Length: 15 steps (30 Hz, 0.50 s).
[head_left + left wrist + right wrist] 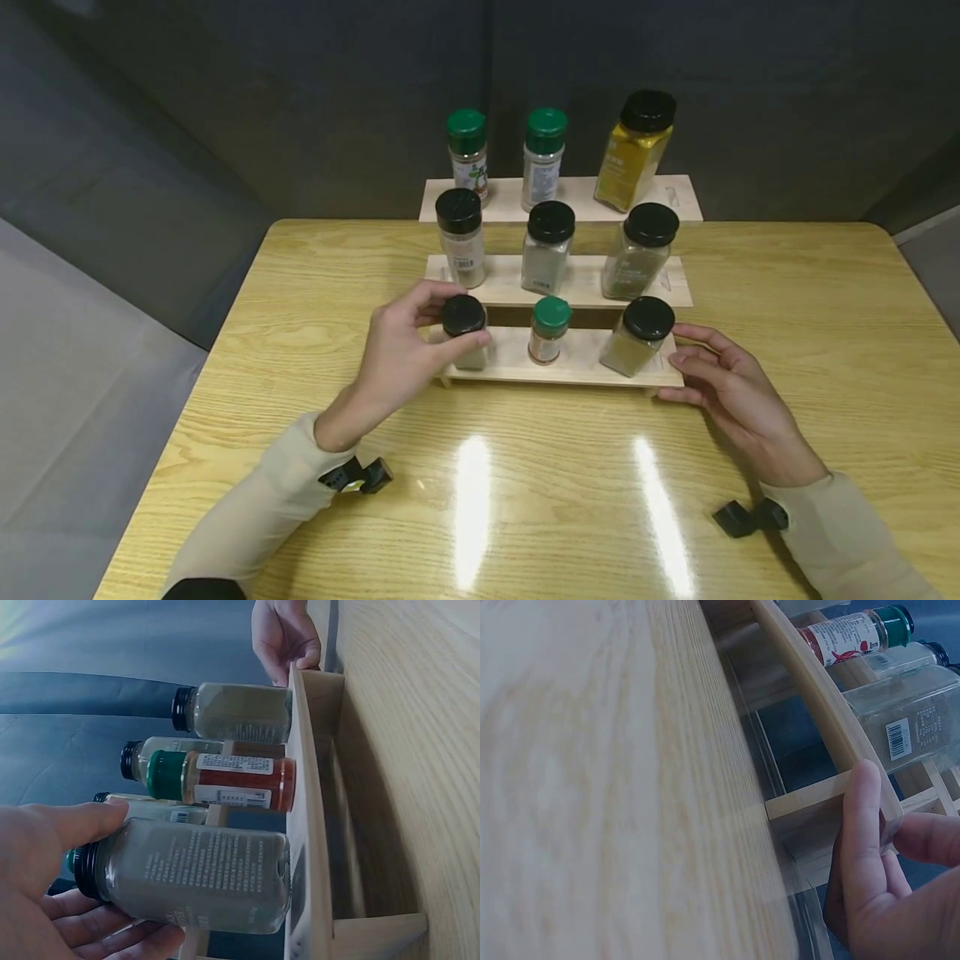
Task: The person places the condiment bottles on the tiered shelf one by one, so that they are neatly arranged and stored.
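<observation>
My left hand (397,350) holds a clear square spice jar (471,358) with a black lid, thumb and fingers around its upper part. The jar stands at the left end of the lowest shelf of a three-step wooden spice rack (581,354); greyish contents and printed text show in the left wrist view. At the right end of that shelf, my right hand (738,392) pinches the board's edge (891,799) between thumb and fingers. Between the hands stand a small green-capped spice bottle (547,337) and another black-lidded jar (633,342), the latter close to my right fingertips.
The middle step bears three black-lidded jars, among them a middle one (547,250). Above them stand two green-capped bottles and a yellow-filled jar (633,162). The rack is at the back of a wood-grain table (555,500), before a dark cloth backdrop (337,108).
</observation>
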Each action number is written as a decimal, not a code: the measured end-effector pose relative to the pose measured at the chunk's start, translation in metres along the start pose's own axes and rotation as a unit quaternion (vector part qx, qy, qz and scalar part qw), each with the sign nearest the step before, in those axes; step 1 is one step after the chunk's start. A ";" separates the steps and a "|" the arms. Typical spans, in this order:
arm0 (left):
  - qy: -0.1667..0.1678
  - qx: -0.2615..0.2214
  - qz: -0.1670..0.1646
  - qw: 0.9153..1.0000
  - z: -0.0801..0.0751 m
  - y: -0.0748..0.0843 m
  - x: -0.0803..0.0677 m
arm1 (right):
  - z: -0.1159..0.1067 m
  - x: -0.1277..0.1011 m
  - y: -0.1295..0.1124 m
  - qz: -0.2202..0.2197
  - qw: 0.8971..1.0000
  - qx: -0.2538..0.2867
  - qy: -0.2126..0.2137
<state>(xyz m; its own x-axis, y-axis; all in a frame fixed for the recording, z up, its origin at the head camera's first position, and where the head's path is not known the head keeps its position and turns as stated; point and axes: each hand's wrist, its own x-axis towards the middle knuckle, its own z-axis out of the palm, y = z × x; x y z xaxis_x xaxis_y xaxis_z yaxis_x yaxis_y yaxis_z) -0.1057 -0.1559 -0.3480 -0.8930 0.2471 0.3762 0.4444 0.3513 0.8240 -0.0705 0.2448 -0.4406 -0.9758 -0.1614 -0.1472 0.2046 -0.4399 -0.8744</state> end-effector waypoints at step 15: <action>-0.001 0.004 0.003 1.000 0.007 -0.008 -0.002 | 0.000 0.000 0.000 0.001 1.000 -0.004 0.004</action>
<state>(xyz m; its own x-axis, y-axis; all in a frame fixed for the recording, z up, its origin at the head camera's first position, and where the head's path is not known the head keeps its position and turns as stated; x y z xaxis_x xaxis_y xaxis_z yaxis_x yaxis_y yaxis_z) -0.1073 -0.1533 -0.3583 -0.8902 0.2515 0.3800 0.4502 0.3566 0.8186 -0.0705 0.2449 -0.4406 -0.9759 -0.1554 -0.1535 0.2069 -0.4325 -0.8775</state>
